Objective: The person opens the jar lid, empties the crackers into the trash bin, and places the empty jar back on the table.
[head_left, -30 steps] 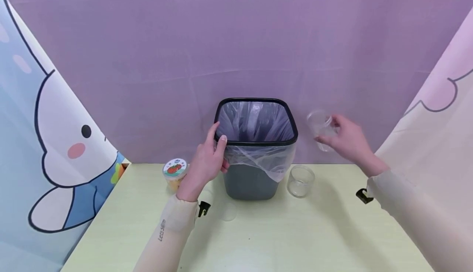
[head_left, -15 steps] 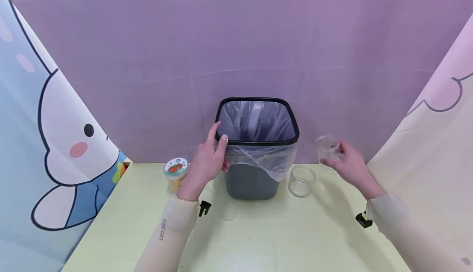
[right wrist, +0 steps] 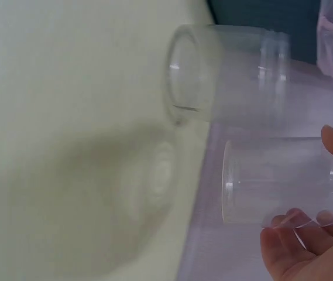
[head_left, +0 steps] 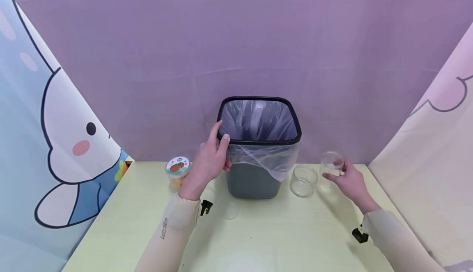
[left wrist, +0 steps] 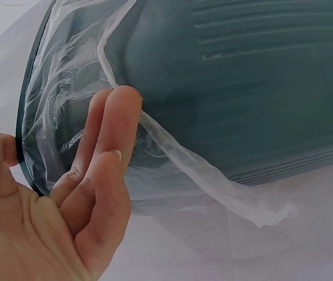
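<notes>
A grey trash can [head_left: 253, 181] with a black rim and a clear plastic liner [head_left: 258, 120] stands upright at the back of the table. My left hand [head_left: 211, 157] grips its left front rim, with the thumb over the edge and other fingers against the outside of the bag, as the left wrist view shows. My right hand [head_left: 349, 181] holds a clear, empty plastic jar [head_left: 331, 167] around its upper part, low over the table at right. In the right wrist view the held jar [right wrist: 277, 181] lies beside a second clear jar [right wrist: 236, 73]. That jar [head_left: 303, 182] stands between the can and my hand.
Left of the can stands a jar [head_left: 177, 171] with a tomato-printed lid and orange contents, partly behind my left wrist. A clear round disc [head_left: 230, 210] lies on the table [head_left: 281, 239] before the can. A purple cloth [head_left: 258, 38] hangs behind.
My right hand has lowered the clear jar from beside the can's rim down towards the table, slightly rightward. My left hand keeps its hold on the rim.
</notes>
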Demonstrator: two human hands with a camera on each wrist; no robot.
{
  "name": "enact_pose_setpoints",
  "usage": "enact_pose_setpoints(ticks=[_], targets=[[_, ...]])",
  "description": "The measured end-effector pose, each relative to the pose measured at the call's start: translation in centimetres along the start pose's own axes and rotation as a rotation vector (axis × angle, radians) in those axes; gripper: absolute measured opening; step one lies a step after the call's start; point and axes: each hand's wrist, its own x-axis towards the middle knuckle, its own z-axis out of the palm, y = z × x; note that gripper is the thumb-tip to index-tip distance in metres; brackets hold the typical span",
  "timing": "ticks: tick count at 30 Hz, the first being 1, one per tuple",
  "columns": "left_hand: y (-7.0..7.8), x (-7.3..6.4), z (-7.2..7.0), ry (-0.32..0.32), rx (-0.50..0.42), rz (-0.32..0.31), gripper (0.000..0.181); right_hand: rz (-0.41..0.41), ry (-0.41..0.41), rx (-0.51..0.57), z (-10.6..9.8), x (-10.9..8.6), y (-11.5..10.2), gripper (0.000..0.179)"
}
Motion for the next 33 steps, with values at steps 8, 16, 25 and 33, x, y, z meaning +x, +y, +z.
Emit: enact_pose_setpoints(ticks=[8,16,25,33], targets=[[0.0,-0.1,0.1,0.002,-0.002,0.0,0.063,0.087,-0.007,0.004,1.9,-1.2,2.3,0.083],[0.1,-0.1,0.0,0.0,-0.004,-0.001,0.061,0.125,-0.034,0.054,3.0,-1.8,3.7,0.095],[0.0,-0.1,-0.2,0.017,0.004,-0.003,0.062,0.145,-0.046,0.078,3.3,-1.7,3.5,0.097],[0.1,0.0,-0.1,0.009,0.007,0.005,0.066,0.181,-0.093,0.064,2.8,-2.5,3.8,0.106]])
